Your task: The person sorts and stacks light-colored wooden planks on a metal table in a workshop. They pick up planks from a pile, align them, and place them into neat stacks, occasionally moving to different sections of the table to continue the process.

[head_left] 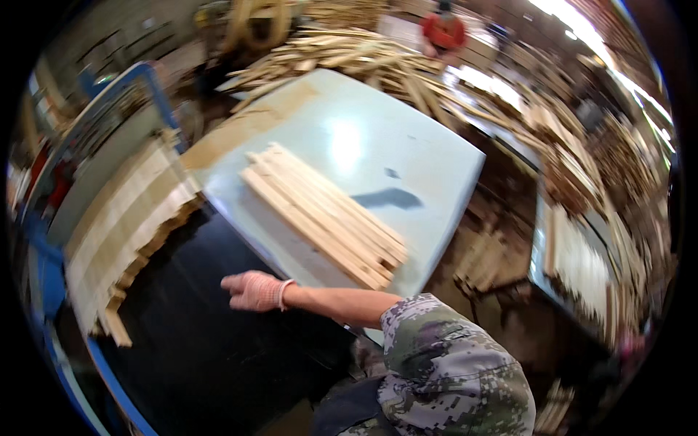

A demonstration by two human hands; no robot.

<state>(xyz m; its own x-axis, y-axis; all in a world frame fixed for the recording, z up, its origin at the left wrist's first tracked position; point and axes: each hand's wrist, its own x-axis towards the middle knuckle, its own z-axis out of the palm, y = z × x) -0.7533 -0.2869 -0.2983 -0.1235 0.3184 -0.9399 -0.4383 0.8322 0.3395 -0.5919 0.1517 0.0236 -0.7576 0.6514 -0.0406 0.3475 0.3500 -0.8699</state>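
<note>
At the lower edge, a camouflage sleeve (pixel 458 363) is seen, worn on the arm of the right hand (pixel 254 291). This hand is covered by a pale pinkish knit glove and is held over a black surface (pixel 211 349). Its fingers are loosely bent, partly spread; nothing is seen gripped. The left hand's grip cannot be told, being out of frame.

Just beyond the forearm, a bundle of wooden strips (pixel 327 214) is laid flat on a pale blue table (pixel 443 171), placed diagonally. Strips are long, narrow, straight-edged, pale yellow to cream, packed side by side. Ends are staggered, most clearly at the far left; a dark spot is shown near the close end. Exact count is blurred. A dark smudge (pixel 389 198) is seen on the table beside them.

To the left, a row of strips (pixel 134 225) with stepped ends is lined up along the black surface, bordered by a blue frame (pixel 47 280). Farther back, loose slats (pixel 327 54) are heaped behind the table; beyond, a person in red (pixel 443 33) is seen.
</note>
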